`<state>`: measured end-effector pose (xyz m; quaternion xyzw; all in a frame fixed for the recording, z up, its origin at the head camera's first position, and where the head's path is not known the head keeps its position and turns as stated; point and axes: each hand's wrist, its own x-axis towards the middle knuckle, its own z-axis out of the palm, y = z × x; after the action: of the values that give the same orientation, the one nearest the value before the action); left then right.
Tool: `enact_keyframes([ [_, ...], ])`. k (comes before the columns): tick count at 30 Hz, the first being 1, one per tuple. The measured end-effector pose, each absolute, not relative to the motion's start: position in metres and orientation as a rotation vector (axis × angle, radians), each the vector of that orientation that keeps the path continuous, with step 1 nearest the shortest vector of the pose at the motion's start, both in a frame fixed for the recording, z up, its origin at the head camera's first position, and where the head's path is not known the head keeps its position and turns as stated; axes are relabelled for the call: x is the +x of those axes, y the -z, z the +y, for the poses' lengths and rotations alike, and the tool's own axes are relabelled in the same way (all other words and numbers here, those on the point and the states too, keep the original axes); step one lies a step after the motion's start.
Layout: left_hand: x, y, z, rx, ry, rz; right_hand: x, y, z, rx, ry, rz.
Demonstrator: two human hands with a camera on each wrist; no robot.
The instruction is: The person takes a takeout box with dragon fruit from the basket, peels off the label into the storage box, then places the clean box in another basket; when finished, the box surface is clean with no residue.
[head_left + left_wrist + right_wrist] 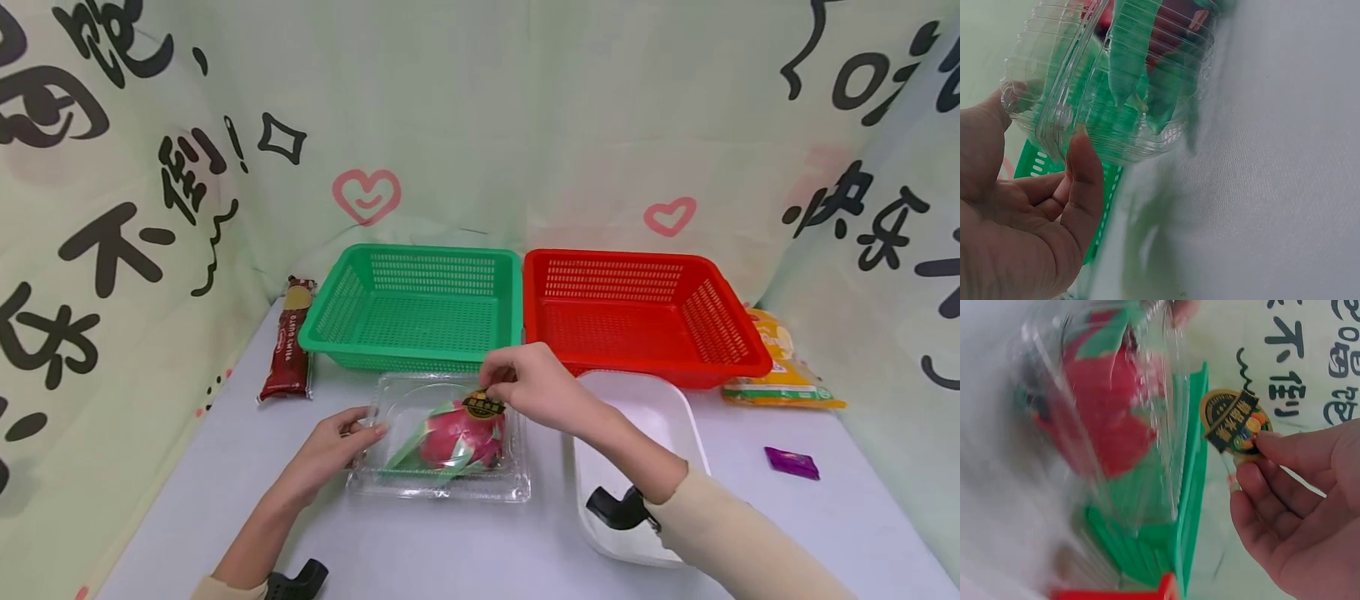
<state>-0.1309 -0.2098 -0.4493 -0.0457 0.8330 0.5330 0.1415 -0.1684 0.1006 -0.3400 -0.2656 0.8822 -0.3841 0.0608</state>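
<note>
Already, a dragon fruit [457,437] lies inside a clear, seemingly closed clamshell box [400,410], whose edge the left hand [330,450] grips, while the right hand [536,385] pinches a round black-and-gold sticker [1232,424] above it, apparently not yet stuck down.

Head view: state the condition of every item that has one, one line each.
Clear box: lid down, left hand gripping its side
Dragon fruit: inside the box, looks whole
Round sticker: pinched in the right hand
Green basket: upright, open-topped
Red basket: upright, open-topped
White tray: right side up, partly hidden
Brown packet: lying flat
Yellow packet: partly hidden
Purple packet: lying flat
</note>
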Motion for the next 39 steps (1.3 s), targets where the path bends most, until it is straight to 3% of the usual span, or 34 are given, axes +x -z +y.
enact_keyframes([
  [19, -0.128, 0.445, -0.214, -0.129, -1.537, 2.394, -0.165, 0.340, 0.210, -0.605, 0.833, 2.722],
  [39, -0.130, 0.446, -0.210, -0.145, -1.510, 2.381, -0.165, 0.402, 0.248, -0.568, 0.523, 2.721],
])
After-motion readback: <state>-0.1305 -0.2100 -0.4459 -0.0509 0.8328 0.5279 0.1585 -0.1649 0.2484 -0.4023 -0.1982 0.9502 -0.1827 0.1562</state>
